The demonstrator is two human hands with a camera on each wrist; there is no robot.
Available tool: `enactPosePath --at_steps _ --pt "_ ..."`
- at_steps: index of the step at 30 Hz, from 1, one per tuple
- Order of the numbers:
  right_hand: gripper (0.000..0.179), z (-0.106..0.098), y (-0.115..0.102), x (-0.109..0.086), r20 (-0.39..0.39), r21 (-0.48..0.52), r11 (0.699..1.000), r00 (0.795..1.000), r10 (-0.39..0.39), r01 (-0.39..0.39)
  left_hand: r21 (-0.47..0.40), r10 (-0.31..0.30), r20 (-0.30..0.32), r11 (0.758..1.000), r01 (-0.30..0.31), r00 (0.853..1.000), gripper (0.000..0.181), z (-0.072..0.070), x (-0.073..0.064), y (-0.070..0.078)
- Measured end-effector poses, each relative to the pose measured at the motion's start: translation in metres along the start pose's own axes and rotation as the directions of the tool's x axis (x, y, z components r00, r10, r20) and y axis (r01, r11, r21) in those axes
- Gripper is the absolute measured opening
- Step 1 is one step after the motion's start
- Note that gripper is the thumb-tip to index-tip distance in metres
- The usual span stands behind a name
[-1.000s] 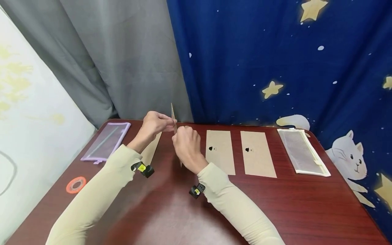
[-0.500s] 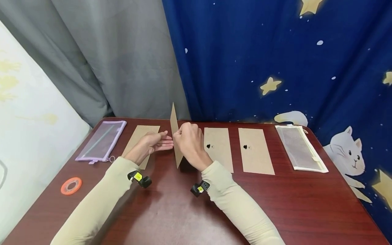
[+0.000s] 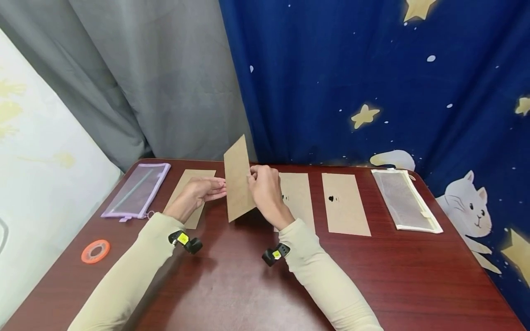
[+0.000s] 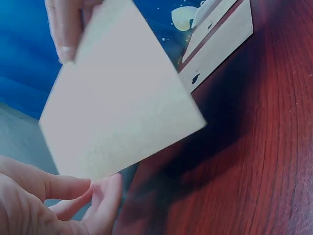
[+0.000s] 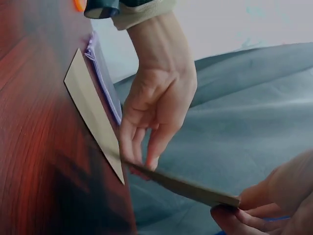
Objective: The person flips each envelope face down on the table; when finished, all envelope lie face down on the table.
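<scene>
I hold the brown card (image 3: 238, 184) tilted above the counter (image 3: 240, 280), my right grip (image 3: 267, 191) pinching one edge and my left grip (image 3: 202, 191) the opposite one. If the two pull unevenly, I reckon the thin card could bend or slip loose.

Card (image 3: 238, 186) between left hand (image 3: 198, 189) and right hand (image 3: 267, 191), above table (image 3: 248, 285)

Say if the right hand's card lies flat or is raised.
Raised and tilted: the card slants above the table, gripped by the right hand.
</scene>
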State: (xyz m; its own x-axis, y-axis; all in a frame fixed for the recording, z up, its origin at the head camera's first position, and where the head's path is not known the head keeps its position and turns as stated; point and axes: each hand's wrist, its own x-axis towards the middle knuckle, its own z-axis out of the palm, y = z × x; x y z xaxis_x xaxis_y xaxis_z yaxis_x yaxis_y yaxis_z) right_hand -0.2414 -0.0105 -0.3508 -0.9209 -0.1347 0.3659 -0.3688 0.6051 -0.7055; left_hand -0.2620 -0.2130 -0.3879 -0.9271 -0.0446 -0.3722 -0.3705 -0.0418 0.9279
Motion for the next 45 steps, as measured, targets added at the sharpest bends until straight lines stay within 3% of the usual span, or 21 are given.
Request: enactPosePath --at_steps 4,12,16,20,23,27,29,33,39,45 --pt "0.029 0.000 0.010 0.002 0.006 0.089 0.995 0.999 0.034 -0.035 0.057 0.077 -0.052 0.996 -0.074 0.996 0.042 0.000 -0.003 0.000" --pt "0.011 0.012 0.032 0.004 0.031 0.226 0.953 0.979 0.202 -0.204 0.138 0.147 -0.112 0.982 -0.131 0.983 0.039 -0.006 -0.003 -0.009" --pt "0.008 0.023 0.043 0.004 0.054 0.195 0.949 0.969 0.242 -0.248 0.277 0.222 -0.139 0.944 -0.177 0.965 0.030 -0.006 -0.002 -0.015" --pt "0.006 0.033 0.050 0.003 0.066 0.123 0.955 0.962 0.265 -0.271 0.461 0.311 -0.156 0.862 -0.209 0.938 0.022 -0.007 0.001 -0.020" --pt "0.011 0.040 0.053 0.004 0.079 0.054 0.962 0.961 0.264 -0.268 0.609 0.385 -0.150 0.762 -0.221 0.911 0.018 -0.008 0.004 -0.022" --pt "0.036 0.046 0.057 0.004 0.112 -0.005 0.966 0.960 0.257 -0.258 0.749 0.462 -0.132 0.626 -0.217 0.877 0.015 -0.006 0.009 -0.023" --pt "0.046 0.047 0.058 0.004 0.121 -0.019 0.969 0.961 0.248 -0.248 0.781 0.473 -0.122 0.589 -0.209 0.873 0.013 -0.003 0.010 -0.024" --pt "0.054 0.047 0.061 0.005 0.132 -0.046 0.977 0.968 0.213 -0.209 0.797 0.466 -0.128 0.574 -0.188 0.876 0.011 0.002 0.012 -0.026" --pt "0.052 0.051 0.063 0.008 0.178 -0.087 0.972 0.957 0.229 -0.216 0.812 0.457 -0.144 0.562 -0.159 0.878 0.010 0.004 0.013 -0.032" --pt "0.050 0.053 0.064 0.007 0.175 -0.122 0.972 0.959 0.222 -0.202 0.824 0.482 -0.132 0.539 -0.175 0.866 0.010 0.007 0.013 -0.035"
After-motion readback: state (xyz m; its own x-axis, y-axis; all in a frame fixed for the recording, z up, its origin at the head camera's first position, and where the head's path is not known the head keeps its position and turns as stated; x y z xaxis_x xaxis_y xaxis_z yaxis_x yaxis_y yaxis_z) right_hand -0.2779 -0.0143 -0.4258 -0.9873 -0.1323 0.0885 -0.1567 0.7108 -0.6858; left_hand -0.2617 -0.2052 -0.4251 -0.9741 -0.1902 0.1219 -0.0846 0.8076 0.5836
